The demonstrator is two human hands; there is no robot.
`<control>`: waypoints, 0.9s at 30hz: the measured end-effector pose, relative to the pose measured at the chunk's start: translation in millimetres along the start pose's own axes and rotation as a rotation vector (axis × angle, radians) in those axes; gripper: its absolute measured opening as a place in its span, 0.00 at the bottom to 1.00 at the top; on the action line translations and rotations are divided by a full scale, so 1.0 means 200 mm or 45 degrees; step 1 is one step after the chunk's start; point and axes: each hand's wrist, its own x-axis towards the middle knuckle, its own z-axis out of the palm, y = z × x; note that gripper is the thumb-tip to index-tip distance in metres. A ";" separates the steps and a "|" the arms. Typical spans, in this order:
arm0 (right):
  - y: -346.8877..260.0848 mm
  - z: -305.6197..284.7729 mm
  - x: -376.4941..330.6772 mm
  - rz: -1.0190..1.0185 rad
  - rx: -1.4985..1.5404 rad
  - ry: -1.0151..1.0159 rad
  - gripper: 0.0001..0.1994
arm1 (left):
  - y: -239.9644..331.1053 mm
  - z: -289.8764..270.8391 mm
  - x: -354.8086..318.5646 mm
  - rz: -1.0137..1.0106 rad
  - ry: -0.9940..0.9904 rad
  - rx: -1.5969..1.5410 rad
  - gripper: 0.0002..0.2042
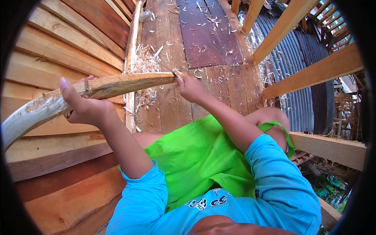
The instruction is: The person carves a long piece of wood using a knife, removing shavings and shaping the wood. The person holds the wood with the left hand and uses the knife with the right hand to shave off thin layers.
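Blue sleeves [274, 184] and green shorts [196, 156] fill the foreground. Left hand [84, 105] is wrapped around a curved wooden stick [98, 88] held above the plank floor [188, 39]. Right hand [190, 88] closes at the stick's far tip; what it grips is hidden. Wood shavings [145, 58] lie below

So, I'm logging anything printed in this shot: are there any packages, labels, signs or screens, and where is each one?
Shirt print: the only printed thing, low in the middle on the person's blue top; small patch of white and dark shapes.
No packages, signs or screens show.
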 end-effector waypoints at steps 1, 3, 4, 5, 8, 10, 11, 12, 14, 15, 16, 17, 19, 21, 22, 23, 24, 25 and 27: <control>-0.08 -0.01 -0.02 -0.006 -0.020 -0.037 0.21 | 0.00 -0.03 0.00 -0.039 -0.031 0.010 0.23; -0.28 -0.08 -0.14 -0.081 -0.048 -0.082 0.23 | -0.01 -0.07 0.04 -0.062 -0.043 0.005 0.25; -0.25 -0.05 -0.13 -0.085 -0.025 -0.043 0.23 | -0.01 -0.09 0.04 -0.085 -0.050 0.010 0.26; -0.20 -0.01 -0.10 -0.088 -0.001 -0.004 0.23 | -0.02 -0.08 0.04 -0.093 -0.051 0.007 0.25; -0.04 -0.02 -0.02 0.097 0.022 -0.070 0.23 | 0.00 -0.02 0.02 0.011 0.004 0.010 0.23; -0.13 0.00 -0.05 0.047 -0.043 -0.053 0.23 | 0.00 -0.06 0.04 -0.093 -0.008 0.020 0.25; -0.20 0.01 -0.08 -0.059 -0.032 0.010 0.25 | 0.00 -0.08 0.05 -0.144 -0.009 0.031 0.26; -0.18 0.01 -0.09 -0.086 -0.011 0.010 0.25 | -0.01 -0.08 0.04 -0.127 -0.011 0.021 0.27; -0.15 0.01 -0.07 -0.139 0.033 0.010 0.25 | 0.00 -0.06 0.03 -0.090 -0.015 0.003 0.28; 0.03 0.03 0.00 -0.055 -0.037 0.014 0.24 | 0.01 -0.05 0.02 -0.089 -0.025 -0.009 0.28; 0.01 0.02 0.00 -0.013 -0.045 0.008 0.24 | 0.00 -0.04 0.02 -0.072 -0.027 -0.015 0.28; -0.01 0.03 -0.01 0.030 -0.053 0.003 0.25 | -0.01 -0.04 0.03 -0.055 -0.030 -0.022 0.28; -0.20 -0.01 -0.11 -0.073 -0.033 0.050 0.26 | -0.01 -0.07 0.05 -0.072 -0.026 -0.018 0.28; -0.17 0.03 -0.11 -0.145 0.013 0.069 0.26 | -0.01 -0.10 0.04 -0.063 -0.011 0.005 0.27; -0.14 0.03 -0.08 -0.181 0.034 0.096 0.26 | -0.01 -0.07 0.04 -0.041 -0.006 -0.003 0.26; 0.09 0.05 0.02 -0.051 -0.084 0.022 0.24 | 0.01 -0.01 0.01 -0.031 -0.021 -0.039 0.26; 0.05 0.05 0.02 -0.024 -0.097 0.005 0.23 | 0.00 -0.03 0.03 -0.058 -0.046 -0.041 0.25; 0.01 0.06 0.01 0.003 -0.109 -0.012 0.23 | -0.01 -0.07 0.04 -0.086 -0.071 -0.044 0.25; -0.13 0.07 -0.10 -0.093 -0.027 0.157 0.23 | -0.02 -0.09 0.05 -0.102 -0.066 -0.043 0.23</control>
